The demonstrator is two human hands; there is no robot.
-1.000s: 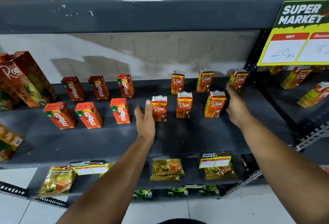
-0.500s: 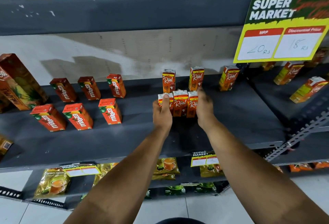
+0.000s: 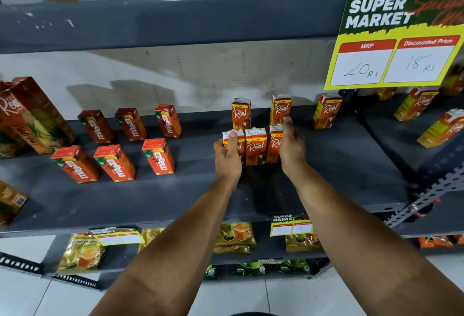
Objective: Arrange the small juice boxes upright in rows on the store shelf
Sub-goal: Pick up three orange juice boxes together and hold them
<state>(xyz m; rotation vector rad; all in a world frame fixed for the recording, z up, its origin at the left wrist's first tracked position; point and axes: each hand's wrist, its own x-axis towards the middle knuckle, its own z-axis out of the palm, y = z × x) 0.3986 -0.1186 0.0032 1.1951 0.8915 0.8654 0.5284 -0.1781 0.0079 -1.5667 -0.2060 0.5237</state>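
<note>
Three small orange Real juice boxes stand upright and pressed side by side in a front row on the grey shelf (image 3: 339, 165); the middle box (image 3: 255, 146) faces me. My left hand (image 3: 227, 156) wraps the left box (image 3: 239, 137) and my right hand (image 3: 290, 148) presses the right box (image 3: 274, 143), squeezing the row together. Behind stand three more Real boxes, spaced apart: one at the left (image 3: 241, 114), one in the middle (image 3: 280, 109), one at the right (image 3: 327, 111).
Several red Maaza boxes (image 3: 158, 156) stand in two rows to the left, and a tall pineapple carton (image 3: 32, 115) at the far left. A yellow price sign (image 3: 399, 39) hangs at the upper right. More juice boxes (image 3: 416, 103) sit on the neighbouring shelf. Tea packets (image 3: 234, 236) lie below.
A second ago the front boxes stood apart with my hands on either side; both hands have since pushed them together into a tight row and now hold them there.
</note>
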